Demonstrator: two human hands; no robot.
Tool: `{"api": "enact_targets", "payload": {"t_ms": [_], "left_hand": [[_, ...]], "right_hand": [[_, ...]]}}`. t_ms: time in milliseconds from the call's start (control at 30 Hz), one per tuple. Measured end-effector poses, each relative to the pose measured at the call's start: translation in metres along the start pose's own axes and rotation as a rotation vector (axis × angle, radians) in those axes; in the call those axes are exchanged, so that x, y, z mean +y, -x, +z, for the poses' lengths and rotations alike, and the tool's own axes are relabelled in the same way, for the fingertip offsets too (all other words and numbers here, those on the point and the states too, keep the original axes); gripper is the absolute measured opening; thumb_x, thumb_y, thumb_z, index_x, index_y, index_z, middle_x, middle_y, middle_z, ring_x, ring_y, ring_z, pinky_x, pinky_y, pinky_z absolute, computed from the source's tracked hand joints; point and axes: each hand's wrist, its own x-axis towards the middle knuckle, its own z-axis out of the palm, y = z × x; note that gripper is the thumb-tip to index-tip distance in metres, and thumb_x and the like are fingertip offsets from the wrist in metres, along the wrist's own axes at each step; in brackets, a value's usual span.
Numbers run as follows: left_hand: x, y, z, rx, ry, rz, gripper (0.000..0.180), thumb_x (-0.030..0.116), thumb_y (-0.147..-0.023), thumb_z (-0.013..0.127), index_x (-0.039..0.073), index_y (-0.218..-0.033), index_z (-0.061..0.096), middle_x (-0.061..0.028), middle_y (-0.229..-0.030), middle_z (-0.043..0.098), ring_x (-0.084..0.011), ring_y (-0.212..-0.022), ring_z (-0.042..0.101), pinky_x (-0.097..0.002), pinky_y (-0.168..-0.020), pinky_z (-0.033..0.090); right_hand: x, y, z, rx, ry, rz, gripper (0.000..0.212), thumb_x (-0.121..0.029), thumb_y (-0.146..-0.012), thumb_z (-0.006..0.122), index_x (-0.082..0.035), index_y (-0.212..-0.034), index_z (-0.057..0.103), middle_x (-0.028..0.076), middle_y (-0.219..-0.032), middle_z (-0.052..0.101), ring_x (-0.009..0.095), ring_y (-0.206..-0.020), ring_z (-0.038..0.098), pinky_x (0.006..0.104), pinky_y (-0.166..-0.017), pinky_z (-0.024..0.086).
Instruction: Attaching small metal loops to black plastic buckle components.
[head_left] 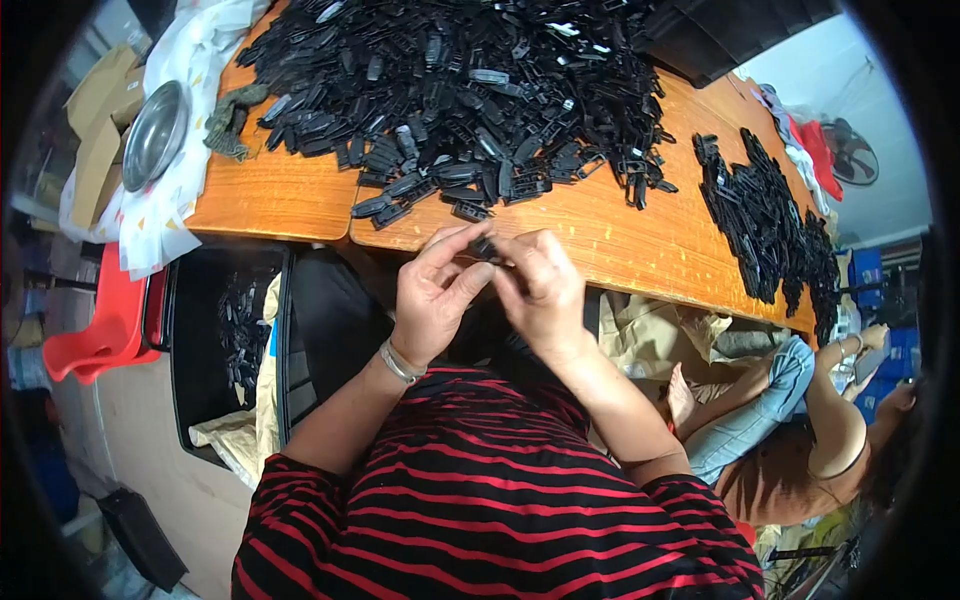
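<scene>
In front of my chest, at the table's near edge, a small black plastic part is held between my two hands. My left hand pinches it between thumb and fingertips. From the other side my right hand closes thumb and fingers at the part's right end; its fingertips are slightly blurred. The fingers hide much of the part, so its exact kind is unclear. Just beyond lies a large heap of similar long black plastic pieces, with a few loose ones at its front.
The orange wooden table also bears a second black pile at right and a black crate. A metal bowl is at left. Below stand a black bin and red chair. Another person sits at right.
</scene>
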Motion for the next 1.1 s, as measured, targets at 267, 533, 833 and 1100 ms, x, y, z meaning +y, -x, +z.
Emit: {"api": "enact_targets", "payload": {"t_ms": [267,533,833,1100], "left_hand": [[-0.006,0.019,-0.003,0.041,-0.079,-0.144,0.02,0.009,-0.099,0.048,-0.003,-0.11,0.057,-0.0051,-0.097,0.064,-0.0086,-0.09,0.06,-0.0218,-0.078,0.049],[0.003,0.023,-0.021,0.023,-0.065,-0.222,0.016,0.012,-0.099,0.047,0.0,-0.098,0.058,-0.0018,-0.085,0.06,-0.0061,-0.075,0.054,-0.0198,-0.069,0.045],[0.072,0.058,-0.146,0.504,-0.59,-0.138,0.028,0.027,-0.102,0.045,0.009,-0.087,0.059,0.0044,-0.064,0.045,-0.0035,-0.056,0.037,-0.0214,-0.049,0.027],[0.101,0.062,-0.198,0.456,-1.719,0.218,0.043,0.002,-0.078,0.067,0.005,-0.12,0.059,-0.0147,-0.12,0.059,-0.033,-0.114,0.054,-0.0401,-0.098,0.042]], "right_hand": [[-0.008,0.017,0.015,-0.023,-0.05,0.217,0.046,-0.002,-0.065,0.079,-0.003,-0.104,0.055,0.012,-0.089,0.054,0.031,-0.076,0.058,0.0353,-0.064,0.049],[-0.017,0.024,0.041,-0.112,-0.22,0.224,0.034,-0.008,-0.07,0.076,-0.004,-0.095,0.053,0.01,-0.083,0.049,0.027,-0.061,0.054,0.0367,-0.053,0.046],[0.032,-0.02,0.011,-0.137,-0.085,-0.086,0.023,-0.006,-0.076,0.073,-0.003,-0.097,0.063,0.011,-0.095,0.062,0.024,-0.082,0.063,0.0321,-0.068,0.051],[0.073,-0.046,-0.018,-0.247,0.381,0.162,0.025,-0.008,-0.079,0.072,-0.006,-0.102,0.065,0.01,-0.102,0.061,0.03,-0.078,0.066,0.0373,-0.067,0.052]]}}
